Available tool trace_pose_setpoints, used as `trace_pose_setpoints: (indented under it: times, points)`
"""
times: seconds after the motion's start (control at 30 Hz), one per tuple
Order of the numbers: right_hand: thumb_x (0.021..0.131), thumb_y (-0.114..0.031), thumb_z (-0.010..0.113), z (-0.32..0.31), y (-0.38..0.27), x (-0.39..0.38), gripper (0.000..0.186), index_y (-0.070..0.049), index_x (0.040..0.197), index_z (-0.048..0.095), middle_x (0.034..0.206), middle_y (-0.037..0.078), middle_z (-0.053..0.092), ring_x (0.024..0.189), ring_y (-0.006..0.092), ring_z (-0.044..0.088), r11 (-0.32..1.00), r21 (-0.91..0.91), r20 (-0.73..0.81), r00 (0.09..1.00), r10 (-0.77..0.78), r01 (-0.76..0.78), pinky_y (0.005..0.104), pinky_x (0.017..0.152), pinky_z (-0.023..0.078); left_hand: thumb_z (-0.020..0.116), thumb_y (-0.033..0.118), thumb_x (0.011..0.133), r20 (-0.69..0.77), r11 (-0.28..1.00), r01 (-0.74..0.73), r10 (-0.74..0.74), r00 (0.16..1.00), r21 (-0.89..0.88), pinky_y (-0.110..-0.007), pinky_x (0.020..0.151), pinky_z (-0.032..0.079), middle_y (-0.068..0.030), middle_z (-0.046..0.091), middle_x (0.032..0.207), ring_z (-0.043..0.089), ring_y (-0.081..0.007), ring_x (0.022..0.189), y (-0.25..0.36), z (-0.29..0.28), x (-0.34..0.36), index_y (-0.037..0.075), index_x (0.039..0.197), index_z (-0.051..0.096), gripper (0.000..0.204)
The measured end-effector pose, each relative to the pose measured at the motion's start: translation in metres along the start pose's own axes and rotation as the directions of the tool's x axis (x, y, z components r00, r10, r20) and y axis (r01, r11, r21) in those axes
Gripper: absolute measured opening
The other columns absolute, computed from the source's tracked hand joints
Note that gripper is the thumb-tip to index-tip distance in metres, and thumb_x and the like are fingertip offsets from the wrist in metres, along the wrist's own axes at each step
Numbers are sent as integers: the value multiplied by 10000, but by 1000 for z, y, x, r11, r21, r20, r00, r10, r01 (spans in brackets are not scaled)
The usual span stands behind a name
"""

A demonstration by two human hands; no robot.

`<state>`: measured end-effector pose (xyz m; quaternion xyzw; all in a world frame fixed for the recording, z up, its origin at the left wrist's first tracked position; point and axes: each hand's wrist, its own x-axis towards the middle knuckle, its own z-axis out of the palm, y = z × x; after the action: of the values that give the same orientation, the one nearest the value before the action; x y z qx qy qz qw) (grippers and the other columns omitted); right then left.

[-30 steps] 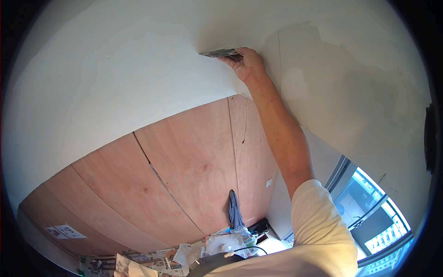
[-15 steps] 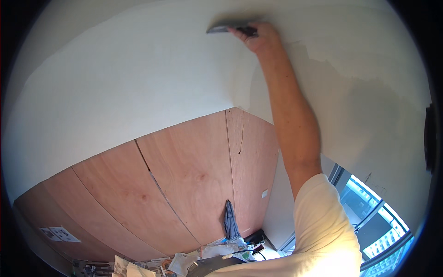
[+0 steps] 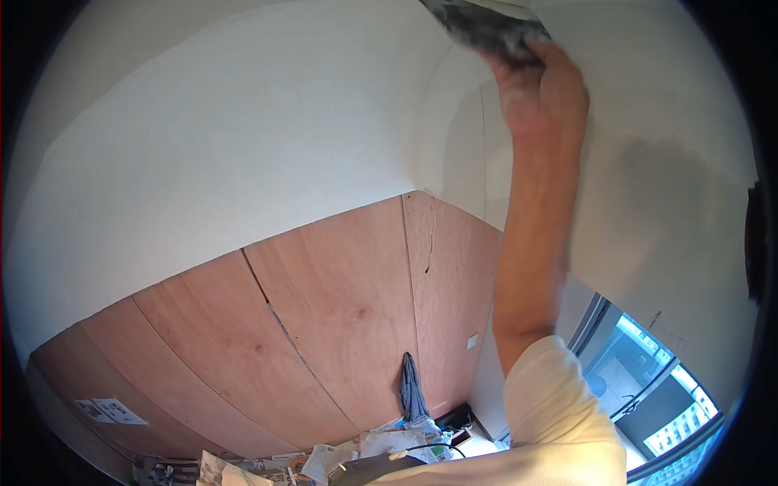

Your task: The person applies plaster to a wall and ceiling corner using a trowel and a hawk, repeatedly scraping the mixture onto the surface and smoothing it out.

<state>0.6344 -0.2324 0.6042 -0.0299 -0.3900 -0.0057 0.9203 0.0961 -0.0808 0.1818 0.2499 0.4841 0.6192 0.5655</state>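
Observation:
My right arm reaches up from the lower right toward the pale ceiling (image 3: 267, 121). In my right hand (image 3: 541, 93) is a plastering trowel (image 3: 490, 31), its flat dark blade smeared with whitish material. The fingers are closed round it near the top edge of the view, where part of the blade is cut off. The trowel is tilted and blurred; whether it touches the ceiling I cannot tell. A greyer, damp-looking patch (image 3: 664, 190) lies right of the hand. My left hand is out of view.
Reddish plywood panels (image 3: 324, 324) line the wall below, with a grey cloth (image 3: 412, 393) hanging on them and paper sheets (image 3: 112, 411) at the left. Assorted clutter (image 3: 324, 462) crowds the bottom. A window (image 3: 648, 381) stands at lower right; a dark object (image 3: 755, 243) sits at the right rim.
My right hand has moved up and to the right with the trowel. Its blade has turned, so that its broad smeared face shows instead of its thin edge.

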Motion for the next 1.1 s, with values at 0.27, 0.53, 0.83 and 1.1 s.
trace_pose_setpoints:
  times: [0.27, 0.53, 0.83, 1.1]
  points:
    - [921, 40, 518, -101, 97, -34, 171, 80, 1087, 539, 1060, 190, 610, 953, 344, 652, 946, -62, -73, 947, 314, -318, 541, 821, 621, 656, 292, 922, 291, 731, -466, 366, 884, 498, -393, 713, 539, -175, 690, 952, 656, -302, 825, -16, -25, 15, -29, 1275, 633, 478]
    - [922, 40, 467, -144, 159, -14, 239, 146, 1133, 499, 1156, 264, 550, 1026, 410, 620, 824, -83, -227, 816, 532, -561, 581, 922, 596, 704, 318, 880, 372, 528, -585, 461, 806, 615, -403, 695, 511, -201, 711, 968, 615, -268, 796, -20, -14, 12, 98, 1396, 598, 571]
    - [942, 12, 441, -130, 188, 42, 279, 121, 1194, 488, 1132, 280, 582, 984, 423, 647, 786, -78, -275, 771, 574, -613, 587, 845, 626, 621, 355, 945, 253, 747, -430, 348, 903, 507, -378, 807, 554, -183, 721, 1078, 668, -285, 898, -31, -34, 21, -21, 1296, 625, 514]
    - [956, 17, 409, -52, 120, 93, 276, 140, 1197, 468, 1179, 286, 564, 1050, 453, 614, 917, 0, -80, 914, 398, -400, 628, 881, 605, 631, 352, 939, 289, 764, -458, 360, 887, 454, -378, 805, 551, -184, 720, 1082, 668, -280, 907, -31, -17, 26, -14, 1288, 633, 506]
